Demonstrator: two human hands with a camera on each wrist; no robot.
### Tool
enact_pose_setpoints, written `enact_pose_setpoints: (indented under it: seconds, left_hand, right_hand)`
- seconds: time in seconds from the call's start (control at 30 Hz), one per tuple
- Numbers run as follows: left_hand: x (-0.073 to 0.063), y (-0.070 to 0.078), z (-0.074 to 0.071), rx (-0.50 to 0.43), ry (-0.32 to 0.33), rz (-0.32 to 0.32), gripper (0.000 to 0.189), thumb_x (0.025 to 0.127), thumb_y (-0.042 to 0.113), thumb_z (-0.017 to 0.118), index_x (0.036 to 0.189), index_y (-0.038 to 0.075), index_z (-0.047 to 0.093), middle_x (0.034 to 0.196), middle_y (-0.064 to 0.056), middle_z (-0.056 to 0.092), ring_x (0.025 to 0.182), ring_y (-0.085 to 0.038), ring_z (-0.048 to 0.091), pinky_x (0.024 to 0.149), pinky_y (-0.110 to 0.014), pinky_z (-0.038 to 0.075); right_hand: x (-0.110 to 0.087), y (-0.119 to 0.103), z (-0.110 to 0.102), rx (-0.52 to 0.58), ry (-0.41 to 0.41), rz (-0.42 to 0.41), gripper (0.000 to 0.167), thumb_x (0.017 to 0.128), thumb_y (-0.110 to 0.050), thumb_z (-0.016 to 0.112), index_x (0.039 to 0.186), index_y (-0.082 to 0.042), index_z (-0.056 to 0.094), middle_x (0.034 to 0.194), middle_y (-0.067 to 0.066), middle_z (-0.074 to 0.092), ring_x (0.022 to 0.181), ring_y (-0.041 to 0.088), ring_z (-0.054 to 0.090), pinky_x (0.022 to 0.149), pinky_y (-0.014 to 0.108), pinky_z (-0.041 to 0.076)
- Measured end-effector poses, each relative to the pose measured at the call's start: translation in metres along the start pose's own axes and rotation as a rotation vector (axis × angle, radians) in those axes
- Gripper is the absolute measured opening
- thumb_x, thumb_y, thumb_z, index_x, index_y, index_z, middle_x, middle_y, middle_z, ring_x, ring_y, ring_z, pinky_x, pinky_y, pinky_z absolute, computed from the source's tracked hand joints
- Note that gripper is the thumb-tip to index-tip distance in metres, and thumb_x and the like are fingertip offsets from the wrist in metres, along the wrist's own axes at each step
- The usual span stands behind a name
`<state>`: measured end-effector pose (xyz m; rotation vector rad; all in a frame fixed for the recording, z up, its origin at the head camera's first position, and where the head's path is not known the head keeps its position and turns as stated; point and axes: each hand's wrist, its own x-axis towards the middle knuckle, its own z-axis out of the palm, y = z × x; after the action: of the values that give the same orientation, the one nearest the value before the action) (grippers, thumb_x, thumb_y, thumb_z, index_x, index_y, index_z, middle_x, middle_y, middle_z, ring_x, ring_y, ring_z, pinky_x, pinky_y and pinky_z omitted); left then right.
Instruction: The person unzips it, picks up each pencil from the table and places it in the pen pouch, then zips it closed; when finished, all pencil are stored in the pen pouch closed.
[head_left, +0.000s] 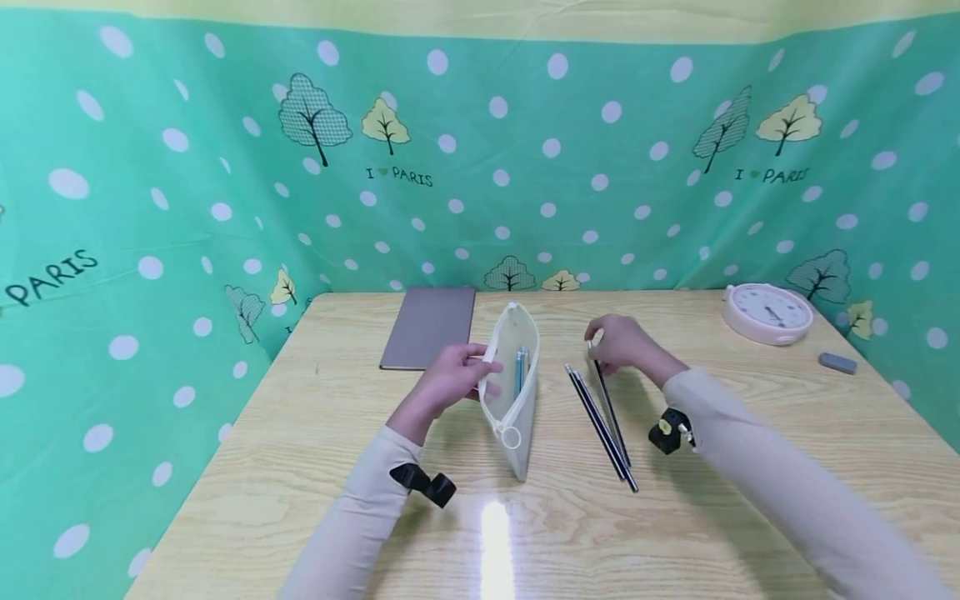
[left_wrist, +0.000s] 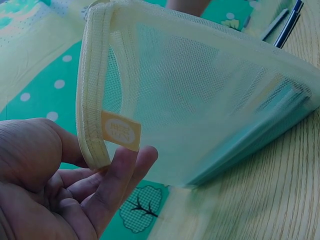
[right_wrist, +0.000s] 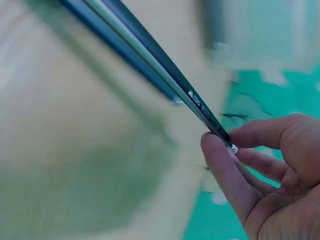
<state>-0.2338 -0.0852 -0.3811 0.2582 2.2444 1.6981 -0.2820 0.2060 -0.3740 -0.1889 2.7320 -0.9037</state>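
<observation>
In the head view a pale mesh zip pouch (head_left: 527, 446) stands open on the table, with several blue pencils (head_left: 518, 375) inside. My left hand (head_left: 450, 379) holds its left rim between thumb and fingers, beside a small tan tag (left_wrist: 120, 131) in the left wrist view. To the right of the pouch, my right hand (head_left: 621, 342) pinches a dark pencil (head_left: 608, 402) by its silvery far end. That pencil (right_wrist: 200, 105) carries small white lettering in the right wrist view. Other dark pencils (head_left: 598, 425) lie just left of it on the table.
A grey notebook (head_left: 431, 327) lies at the back left, behind my left hand. At the back right are a round pink-rimmed clock (head_left: 768, 312) and a small grey eraser-like block (head_left: 837, 362). A green patterned curtain (head_left: 547, 200) hangs behind the table (head_left: 300, 467).
</observation>
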Motion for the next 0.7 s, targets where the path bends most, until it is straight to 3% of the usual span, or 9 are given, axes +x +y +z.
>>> enact_pose_setpoints:
  seconds: [0.2,0.37,0.5,0.7]
  left_hand:
    - [0.002,0.001,0.001,-0.004,-0.001,-0.016,0.035,0.103,0.008,0.059,0.134,-0.008,0.061,0.114,-0.027,0.073,0.078,-0.019,0.075,0.074,-0.037,0.065]
    - [0.0,0.001,-0.001,0.002,-0.002,-0.015,0.035,0.103,0.009,0.059,0.134,-0.007,0.061,0.115,-0.027,0.073,0.082,-0.022,0.077,0.075,-0.037,0.065]
    - [-0.002,0.002,-0.001,0.003,0.011,-0.018,0.034,0.102,0.009,0.06,0.133,-0.006,0.062,0.113,-0.025,0.074,0.082,-0.023,0.077,0.075,-0.038,0.065]
    - [-0.003,0.003,0.0,0.012,0.021,-0.017,0.033,0.102,0.008,0.06,0.131,-0.006,0.063,0.11,-0.022,0.076,0.079,-0.022,0.076,0.074,-0.038,0.065]
  right_hand:
    - [-0.019,-0.024,-0.028,0.377,0.21,-0.052,0.041,0.097,-0.002,0.062,0.136,0.009,0.055,0.107,0.028,0.068,0.068,0.017,0.072,0.076,0.04,0.065]
    - [-0.042,-0.046,-0.028,0.703,0.421,-0.15,0.041,0.098,-0.005,0.064,0.137,0.007,0.055,0.095,0.009,0.07,0.067,0.011,0.071,0.068,0.029,0.064]
    - [-0.051,-0.059,-0.016,0.95,0.531,-0.2,0.031,0.097,-0.001,0.066,0.128,0.0,0.06,0.083,-0.002,0.072,0.066,0.011,0.072,0.063,0.026,0.063]
    - [-0.052,-0.065,0.001,1.098,0.627,-0.235,0.023,0.096,0.001,0.067,0.116,-0.01,0.064,0.077,-0.002,0.072,0.063,0.013,0.072,0.058,0.025,0.062]
